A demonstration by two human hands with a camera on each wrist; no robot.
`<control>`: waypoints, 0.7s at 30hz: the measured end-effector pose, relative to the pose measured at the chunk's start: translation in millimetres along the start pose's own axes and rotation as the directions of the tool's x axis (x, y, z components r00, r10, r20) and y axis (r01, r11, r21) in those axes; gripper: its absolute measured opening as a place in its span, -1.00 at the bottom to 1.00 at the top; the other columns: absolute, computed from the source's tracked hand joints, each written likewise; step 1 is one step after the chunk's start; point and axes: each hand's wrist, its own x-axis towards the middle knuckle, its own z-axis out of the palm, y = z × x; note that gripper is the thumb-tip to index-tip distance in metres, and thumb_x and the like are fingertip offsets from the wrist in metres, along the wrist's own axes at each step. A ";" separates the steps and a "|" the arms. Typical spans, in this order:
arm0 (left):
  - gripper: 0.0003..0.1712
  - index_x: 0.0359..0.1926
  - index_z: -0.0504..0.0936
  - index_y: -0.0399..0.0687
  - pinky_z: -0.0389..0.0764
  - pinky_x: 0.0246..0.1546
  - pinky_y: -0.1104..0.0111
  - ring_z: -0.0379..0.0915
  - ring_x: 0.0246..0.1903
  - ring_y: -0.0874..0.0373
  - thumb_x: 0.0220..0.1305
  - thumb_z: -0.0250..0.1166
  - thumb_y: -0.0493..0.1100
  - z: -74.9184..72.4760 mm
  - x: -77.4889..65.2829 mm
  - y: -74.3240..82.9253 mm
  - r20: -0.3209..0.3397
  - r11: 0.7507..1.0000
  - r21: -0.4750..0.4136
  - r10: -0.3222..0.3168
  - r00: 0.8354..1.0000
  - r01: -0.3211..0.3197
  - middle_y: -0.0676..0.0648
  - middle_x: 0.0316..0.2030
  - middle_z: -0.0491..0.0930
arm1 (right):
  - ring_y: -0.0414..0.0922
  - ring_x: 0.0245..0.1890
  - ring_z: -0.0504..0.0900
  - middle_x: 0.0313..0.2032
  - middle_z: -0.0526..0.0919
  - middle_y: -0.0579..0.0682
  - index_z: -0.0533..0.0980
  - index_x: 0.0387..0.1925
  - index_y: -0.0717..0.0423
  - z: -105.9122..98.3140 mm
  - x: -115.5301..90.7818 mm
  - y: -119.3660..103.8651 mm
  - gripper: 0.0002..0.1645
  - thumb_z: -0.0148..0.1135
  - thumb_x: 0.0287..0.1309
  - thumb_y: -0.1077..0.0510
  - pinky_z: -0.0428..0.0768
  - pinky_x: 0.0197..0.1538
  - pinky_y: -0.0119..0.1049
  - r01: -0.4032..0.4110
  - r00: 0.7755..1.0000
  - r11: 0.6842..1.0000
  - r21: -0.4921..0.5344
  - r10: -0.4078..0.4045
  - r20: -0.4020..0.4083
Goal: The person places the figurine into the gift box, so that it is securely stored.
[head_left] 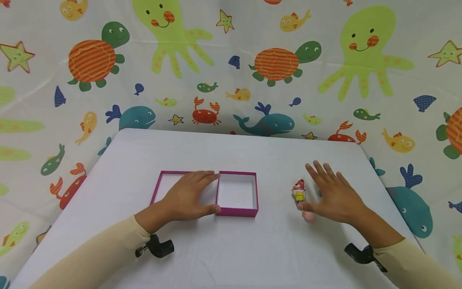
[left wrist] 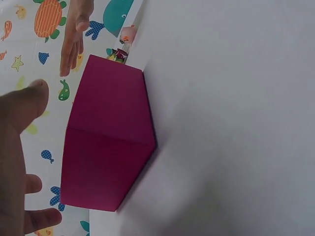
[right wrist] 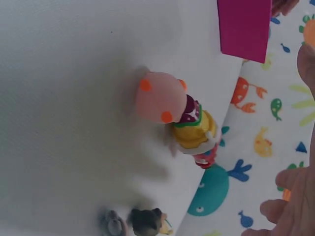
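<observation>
One divided magenta box (head_left: 236,212), long axis nine-to-three o'clock, sits under the left hand (head_left: 187,196), loosely open and empty. At three o'clock, the right hand (head_left: 335,200), spread and empty, covers one grey toy (right wrist: 114,223), one dark-headed toy (right wrist: 146,222) and pink-and-yellow figurine shapes (head_left: 299,194), aligned eleven-to-five, number unclear.

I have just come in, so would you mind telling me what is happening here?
A person has two bare hands over a white table. The left hand is at the left edge of a square, open-topped magenta box with a white interior. The right hand is spread near a small red-and-yellow toy figurine, which is outside the box. Neither hand grips anything.
</observation>
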 end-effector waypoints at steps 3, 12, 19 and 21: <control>0.12 0.53 0.31 0.09 0.25 0.40 -0.13 0.21 0.44 -0.07 0.10 0.25 0.60 3.9 0.4 -0.3 -0.006 1.000 -0.008 0.005 1.000 -0.005 -0.04 0.45 0.33 | 0.34 0.55 -0.13 0.59 -0.06 0.26 -0.09 0.64 0.05 5.0 1.9 0.8 0.56 0.18 -0.14 -0.77 -0.09 0.44 0.42 0.000 1.000 1.000 0.013 0.000 -0.001; 0.12 0.54 0.30 0.07 0.24 0.42 -0.08 0.27 0.41 -0.06 0.10 0.31 0.55 11.7 3.4 0.5 0.020 0.999 -0.028 -0.020 1.000 0.021 -0.04 0.41 0.40 | 0.42 0.43 0.17 0.47 0.23 0.36 0.08 0.59 0.11 19.0 6.9 1.6 0.52 0.41 -0.21 -0.64 0.18 0.35 0.43 -0.054 0.998 0.997 0.058 0.055 -0.016; 0.11 0.54 0.29 0.02 0.22 0.43 -0.07 0.29 0.40 -0.08 0.13 0.33 0.50 12.9 3.5 0.2 0.037 0.999 -0.038 -0.029 0.999 0.031 -0.08 0.37 0.44 | 0.38 0.32 0.38 0.35 0.42 0.37 0.20 0.53 0.21 27.9 8.8 3.4 0.46 0.49 -0.20 -0.57 0.33 0.29 0.40 -0.028 0.998 0.997 0.067 0.032 -0.062; 0.10 0.54 0.29 0.01 0.22 0.43 -0.07 0.30 0.39 -0.08 0.14 0.32 0.48 13.3 3.6 -0.1 0.038 0.999 -0.045 -0.028 0.999 0.030 -0.09 0.36 0.46 | 0.38 0.29 0.41 0.32 0.45 0.37 0.23 0.51 0.22 30.3 9.6 4.3 0.43 0.52 -0.20 -0.54 0.33 0.29 0.39 -0.020 0.997 0.998 0.064 0.024 -0.070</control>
